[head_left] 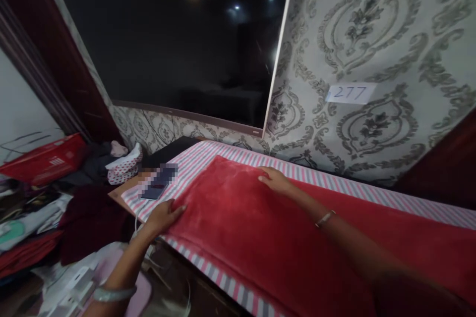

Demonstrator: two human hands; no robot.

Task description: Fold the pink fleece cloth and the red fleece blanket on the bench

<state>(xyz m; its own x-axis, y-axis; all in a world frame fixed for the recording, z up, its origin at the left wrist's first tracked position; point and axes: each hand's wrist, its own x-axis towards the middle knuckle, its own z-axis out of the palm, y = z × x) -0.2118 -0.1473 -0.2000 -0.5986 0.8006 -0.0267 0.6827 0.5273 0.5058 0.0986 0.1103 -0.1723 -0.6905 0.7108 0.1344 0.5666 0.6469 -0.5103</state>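
Observation:
A plush red blanket (238,218) lies over a pink, grey and white striped cloth (234,285) on a long table. My left hand (163,215) is at the blanket's near left corner, its thumb stretched over the red edge and apart from the fingers. On the far edge rests my right hand (275,181), with fingers extended and thumb apart on the red pile. The blanket spreads away to the right beneath my right forearm. Close beyond my left hand, a dark phone (158,183), partly blurred out, lies on the striped cloth.
A large dark screen (178,49) hangs on the patterned wall behind the table. A paper marked 277 (350,93) is stuck there. At the left are a red bag (48,161), piled clothes (92,223) and a pink stool (139,287). A white cable (136,225) hangs near the table edge.

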